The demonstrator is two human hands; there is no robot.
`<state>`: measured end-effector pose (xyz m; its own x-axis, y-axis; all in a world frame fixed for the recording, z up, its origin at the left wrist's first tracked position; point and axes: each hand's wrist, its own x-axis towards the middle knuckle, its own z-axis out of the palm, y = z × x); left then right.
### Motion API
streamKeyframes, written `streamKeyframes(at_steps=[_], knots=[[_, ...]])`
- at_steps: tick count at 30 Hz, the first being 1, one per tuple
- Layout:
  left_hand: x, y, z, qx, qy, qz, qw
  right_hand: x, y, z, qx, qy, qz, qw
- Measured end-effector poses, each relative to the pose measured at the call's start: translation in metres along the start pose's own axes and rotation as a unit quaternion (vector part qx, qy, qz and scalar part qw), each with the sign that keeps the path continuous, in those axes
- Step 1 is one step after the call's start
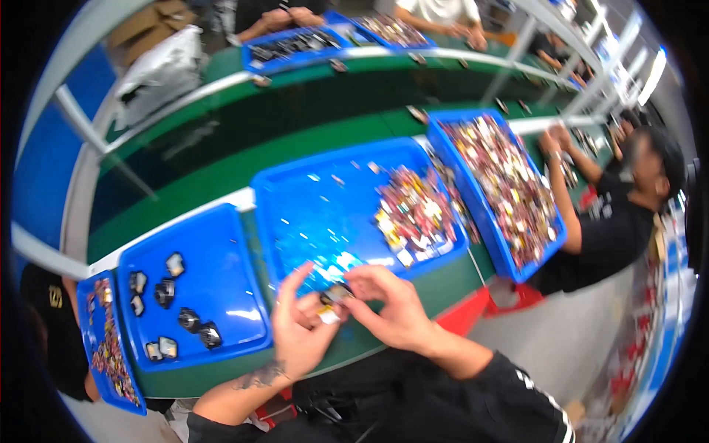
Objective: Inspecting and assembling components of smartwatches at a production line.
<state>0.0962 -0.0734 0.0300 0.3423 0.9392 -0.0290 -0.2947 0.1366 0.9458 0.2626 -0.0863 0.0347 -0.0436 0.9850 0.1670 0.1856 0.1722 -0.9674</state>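
In front of my body, both hands meet over the front edge of the table. Between the fingertips is a small black part [337, 294], blurred, with a pale yellow-white piece [329, 315] just below it. My right hand [395, 306] pinches the black part from the right. My left hand [299, 325] is curled around the part and the pale piece, its index finger raised. Right behind my hands, a blue tray [317, 166] bears a heap of small pink, yellow and silvery pieces [417, 210] on its right side.
To the left, another blue tray [214, 255] holds several black and grey parts [190, 319]. A narrow blue tray [136, 406] of small pieces lies at far left. On the right stands a full blue tray [506, 269], beside a person in black [609, 229]. Other people sit across the green conveyor [199, 177].
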Motion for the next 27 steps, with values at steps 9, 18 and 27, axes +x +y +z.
streamKeyframes(at_steps=[9, 18, 27], knots=[[-0.011, -0.031, -0.010, 0.308, -0.060, 0.341, 0.886, 0.154, -0.182, -0.040, 0.077, -0.042, -0.205, 0.975], [-0.007, -0.037, -0.017, 0.533, -0.139, 0.471, 0.689, 0.356, -0.345, 0.022, -0.209, 0.055, -0.305, 0.928], [-0.006, -0.021, -0.010, 0.482, -0.202, 0.488, 0.699, 0.383, -0.362, 0.089, -0.381, -0.033, -0.209, 0.900]])
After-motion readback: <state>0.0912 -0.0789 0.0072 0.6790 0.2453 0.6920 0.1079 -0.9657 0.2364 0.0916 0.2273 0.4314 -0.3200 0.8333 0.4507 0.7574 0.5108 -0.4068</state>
